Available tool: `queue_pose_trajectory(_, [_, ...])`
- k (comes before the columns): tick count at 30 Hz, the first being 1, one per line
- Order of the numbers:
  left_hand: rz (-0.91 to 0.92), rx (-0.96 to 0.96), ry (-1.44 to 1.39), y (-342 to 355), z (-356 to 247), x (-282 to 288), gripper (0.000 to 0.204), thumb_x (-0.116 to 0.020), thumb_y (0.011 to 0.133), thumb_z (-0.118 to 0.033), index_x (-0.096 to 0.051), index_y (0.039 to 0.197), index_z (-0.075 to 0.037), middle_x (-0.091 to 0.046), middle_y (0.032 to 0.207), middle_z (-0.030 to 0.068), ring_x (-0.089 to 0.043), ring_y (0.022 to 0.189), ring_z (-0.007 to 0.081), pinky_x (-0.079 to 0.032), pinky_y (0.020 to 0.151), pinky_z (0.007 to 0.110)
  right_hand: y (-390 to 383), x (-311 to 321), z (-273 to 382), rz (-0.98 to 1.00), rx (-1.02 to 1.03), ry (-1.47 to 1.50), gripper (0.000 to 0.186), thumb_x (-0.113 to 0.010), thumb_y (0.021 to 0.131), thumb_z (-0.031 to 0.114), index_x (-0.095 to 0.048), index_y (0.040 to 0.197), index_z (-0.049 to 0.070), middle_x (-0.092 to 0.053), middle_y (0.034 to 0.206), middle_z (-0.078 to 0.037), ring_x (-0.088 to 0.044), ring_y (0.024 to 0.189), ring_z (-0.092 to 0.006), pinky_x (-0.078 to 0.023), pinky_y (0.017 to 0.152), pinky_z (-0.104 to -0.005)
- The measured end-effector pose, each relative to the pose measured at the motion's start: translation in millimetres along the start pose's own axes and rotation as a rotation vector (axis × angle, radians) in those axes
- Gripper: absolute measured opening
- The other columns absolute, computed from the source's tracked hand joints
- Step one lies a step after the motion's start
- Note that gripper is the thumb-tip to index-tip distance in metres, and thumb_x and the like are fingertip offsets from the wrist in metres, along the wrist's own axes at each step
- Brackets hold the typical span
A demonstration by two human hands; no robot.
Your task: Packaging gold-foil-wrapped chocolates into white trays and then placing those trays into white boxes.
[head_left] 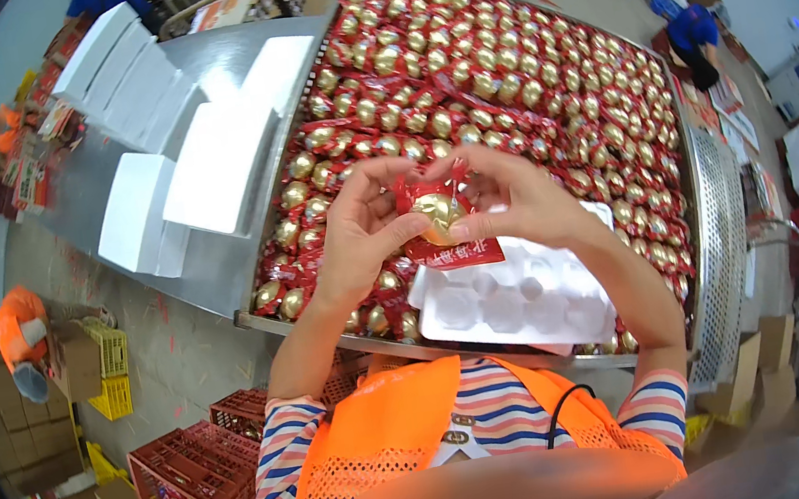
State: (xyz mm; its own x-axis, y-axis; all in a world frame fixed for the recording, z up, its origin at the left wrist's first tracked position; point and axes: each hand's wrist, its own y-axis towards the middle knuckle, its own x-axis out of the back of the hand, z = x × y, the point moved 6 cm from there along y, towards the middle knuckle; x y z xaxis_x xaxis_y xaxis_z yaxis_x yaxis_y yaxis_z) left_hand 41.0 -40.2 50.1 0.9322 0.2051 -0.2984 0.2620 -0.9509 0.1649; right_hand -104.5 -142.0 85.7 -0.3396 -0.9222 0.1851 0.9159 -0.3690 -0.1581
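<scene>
Above the near edge of a broad metal-rimmed table, my left hand (368, 225) and my right hand (514, 196) hold one egg pouch (438, 216) between them. The pouch is red with a gold, egg-shaped middle. Both thumbs press on its front, and the fingers curl round its upper sides. Just below and to the right lies a white foam tray (517, 300) with round hollows, partly covered by my right forearm. Many similar red and gold pouches (499, 85) fill the table under and beyond my hands.
White foam boxes (217, 167) stand on a steel table (211, 274) at left. Red crates (195, 494) sit on the floor at lower left, near yellow crates (110, 368). A perforated metal panel (721, 237) borders the right. Other people in orange and blue work farther off.
</scene>
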Motion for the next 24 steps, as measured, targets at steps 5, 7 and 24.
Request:
queue_pose_trajectory(5, [0.156,0.117,-0.013,23,8,-47,0.085,-0.084,0.077,0.001,-0.038,0.147,-0.011,-0.052,0.128,0.01,-0.062,0.098,0.0129,-0.055,0.086,0.027,-27,30,18,-0.043,0.15,-0.23,0.084,-0.091,0.07,0.017,-0.051,0.144,0.013,-0.061,0.124,-0.007,-0.063,0.1,-0.0171,-0.054,0.084,-0.0338])
queue_pose_trajectory(7, [0.109,0.128,-0.013,28,9,-57,0.087,-0.084,0.078,-0.002,-0.036,0.151,-0.011,-0.051,0.13,0.0113,-0.062,0.097,0.0117,-0.054,0.083,0.026,-40,38,15,-0.045,0.237,-0.384,0.079,-0.091,0.069,0.017,-0.056,0.14,0.012,-0.061,0.121,-0.006,-0.063,0.099,-0.0157,-0.054,0.082,-0.0333])
queue_pose_trajectory(24, [0.072,-0.139,0.872,12,82,-40,0.034,-0.075,0.087,-0.019,-0.065,0.118,-0.011,-0.053,0.134,0.0159,-0.061,0.109,0.034,-0.052,0.087,0.042,-57,40,-27,-0.324,0.036,-1.134,0.031,-0.074,0.084,0.022,-0.06,0.108,0.007,-0.062,0.09,-0.012,-0.067,0.072,-0.0328,-0.054,0.058,-0.0417])
